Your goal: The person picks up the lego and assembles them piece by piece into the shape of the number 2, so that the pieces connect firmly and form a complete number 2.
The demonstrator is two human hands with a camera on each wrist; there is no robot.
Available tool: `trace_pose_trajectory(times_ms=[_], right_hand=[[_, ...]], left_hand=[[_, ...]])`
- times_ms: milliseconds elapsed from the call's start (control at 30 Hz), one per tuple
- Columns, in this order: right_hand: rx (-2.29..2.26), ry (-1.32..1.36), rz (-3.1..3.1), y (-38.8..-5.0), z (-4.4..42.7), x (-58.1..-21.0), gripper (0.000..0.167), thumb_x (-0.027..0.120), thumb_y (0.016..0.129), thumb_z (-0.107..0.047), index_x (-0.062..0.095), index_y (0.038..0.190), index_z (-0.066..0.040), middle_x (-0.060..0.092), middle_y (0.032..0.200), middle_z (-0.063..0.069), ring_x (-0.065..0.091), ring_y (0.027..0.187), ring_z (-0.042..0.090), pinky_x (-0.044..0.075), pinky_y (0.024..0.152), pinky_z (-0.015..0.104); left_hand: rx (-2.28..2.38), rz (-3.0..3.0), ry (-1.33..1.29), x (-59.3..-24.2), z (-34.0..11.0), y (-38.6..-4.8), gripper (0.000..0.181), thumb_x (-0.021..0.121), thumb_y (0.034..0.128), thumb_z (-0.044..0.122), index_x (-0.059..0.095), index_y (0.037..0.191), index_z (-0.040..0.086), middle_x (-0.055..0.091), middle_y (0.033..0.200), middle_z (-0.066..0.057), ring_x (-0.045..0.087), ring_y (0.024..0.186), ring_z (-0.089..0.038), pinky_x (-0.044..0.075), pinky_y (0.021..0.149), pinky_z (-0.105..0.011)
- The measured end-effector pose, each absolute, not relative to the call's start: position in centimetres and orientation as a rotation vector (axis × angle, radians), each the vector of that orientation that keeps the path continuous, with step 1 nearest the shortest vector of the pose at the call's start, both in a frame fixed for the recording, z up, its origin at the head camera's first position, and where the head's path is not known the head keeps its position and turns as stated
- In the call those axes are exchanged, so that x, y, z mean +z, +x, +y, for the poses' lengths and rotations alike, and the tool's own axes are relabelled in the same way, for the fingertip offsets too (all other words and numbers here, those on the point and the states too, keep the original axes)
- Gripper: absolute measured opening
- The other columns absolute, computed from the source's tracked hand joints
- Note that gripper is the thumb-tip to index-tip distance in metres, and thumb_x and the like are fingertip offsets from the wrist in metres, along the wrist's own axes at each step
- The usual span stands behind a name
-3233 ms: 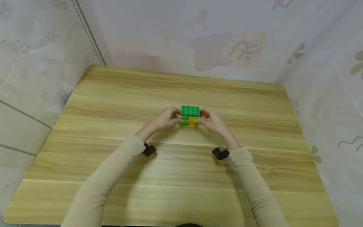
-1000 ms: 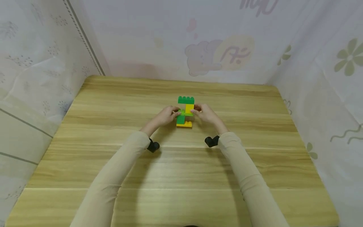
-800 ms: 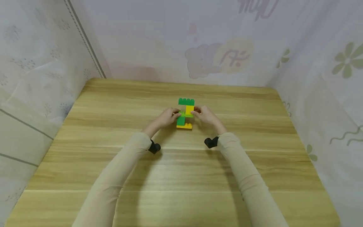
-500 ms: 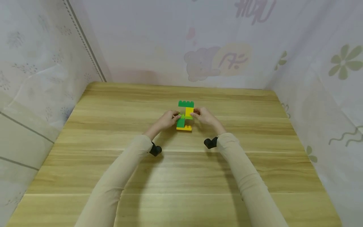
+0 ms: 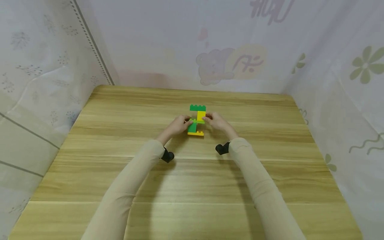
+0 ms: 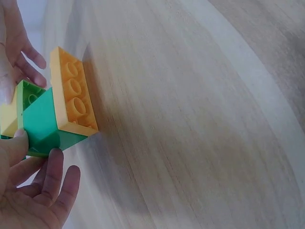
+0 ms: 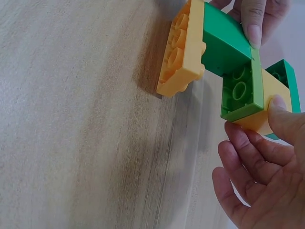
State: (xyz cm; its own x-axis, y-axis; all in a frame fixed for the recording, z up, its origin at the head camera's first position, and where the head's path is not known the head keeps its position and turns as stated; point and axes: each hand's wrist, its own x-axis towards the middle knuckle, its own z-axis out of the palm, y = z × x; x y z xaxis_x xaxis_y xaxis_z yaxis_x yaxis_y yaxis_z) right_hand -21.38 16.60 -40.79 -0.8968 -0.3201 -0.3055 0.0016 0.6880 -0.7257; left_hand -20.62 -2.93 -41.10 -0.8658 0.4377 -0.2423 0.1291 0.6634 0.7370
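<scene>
Both hands hold one stack of toy building blocks off the tabletop. Its base is a thin orange block (image 6: pixel 78 90) with the hollow underside showing. On the base's left end sits a green block (image 5: pixel 192 127), and a lime block (image 7: pixel 243 90) lies across that. A yellow block (image 5: pixel 201 115) rises from the lime block's right end, under a long green top block (image 5: pixel 198 108). My left hand (image 5: pixel 179 124) pinches the green block near the lime one. With thumb and fingers, my right hand (image 5: pixel 218 121) pinches the yellow block from the right.
Underneath is a wood-grain table (image 5: pixel 192 186) with rounded corners. Patterned pale cloth (image 5: pixel 162 43) hangs behind it and along both sides. A black wrist mount (image 5: pixel 168 155) juts out below the left sleeve, and another black mount (image 5: pixel 222 149) below the right.
Since the oldest frame the stack has tipped so its side faces the head camera instead of its studded top. Over the last second hands and stack have barely moved; the head view shifted slightly.
</scene>
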Motion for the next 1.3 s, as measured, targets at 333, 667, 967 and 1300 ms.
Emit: trace_pose_trajectory(times_ms=[333,667,967,1300], right_hand=[[-1.067,-0.210,2.470,-21.6,16.5,-40.8,0.054,0.038,0.098,-0.033,0.037,0.135,0.005,0.044,0.137,0.021,0.040,0.128,0.031,0.034,0.107,0.042],[-1.119,-0.174,2.499,-22.3,16.4,-42.1,0.048,0.041,0.097,-0.033,0.049,0.128,0.002,0.056,0.123,0.017,0.050,0.116,0.026,0.040,0.101,0.039],[-1.189,-0.059,2.545,-22.1,15.7,-42.9,0.036,0.046,0.096,-0.026,0.059,0.116,0.001,0.059,0.092,0.012,0.047,0.071,0.014,0.043,0.067,0.025],[-1.201,-0.016,2.593,-21.6,15.1,-42.8,0.032,0.048,0.096,-0.022,0.063,0.111,0.002,0.062,0.094,0.016,0.047,0.069,0.013,0.039,0.059,0.018]], left_hand=[[1.069,2.500,0.426,-41.5,-2.6,-20.6,0.040,0.040,0.0986,0.020,0.045,0.129,-0.006,0.056,0.119,-0.021,0.053,0.096,-0.023,0.047,0.081,-0.030],[1.062,2.548,0.379,-42.1,-2.2,-20.6,0.038,0.038,0.0990,0.021,0.049,0.124,-0.006,0.058,0.102,-0.016,0.047,0.080,-0.017,0.039,0.067,-0.023],[1.095,2.642,0.310,-42.6,-1.8,-20.4,0.032,0.041,0.0981,0.020,0.060,0.107,-0.005,0.047,0.073,-0.005,0.042,0.067,-0.015,0.035,0.058,-0.022],[1.169,2.653,0.203,-43.0,-1.4,-20.1,0.032,0.042,0.0978,0.020,0.062,0.102,-0.004,0.040,0.064,-0.001,0.040,0.060,-0.011,0.033,0.052,-0.018]])
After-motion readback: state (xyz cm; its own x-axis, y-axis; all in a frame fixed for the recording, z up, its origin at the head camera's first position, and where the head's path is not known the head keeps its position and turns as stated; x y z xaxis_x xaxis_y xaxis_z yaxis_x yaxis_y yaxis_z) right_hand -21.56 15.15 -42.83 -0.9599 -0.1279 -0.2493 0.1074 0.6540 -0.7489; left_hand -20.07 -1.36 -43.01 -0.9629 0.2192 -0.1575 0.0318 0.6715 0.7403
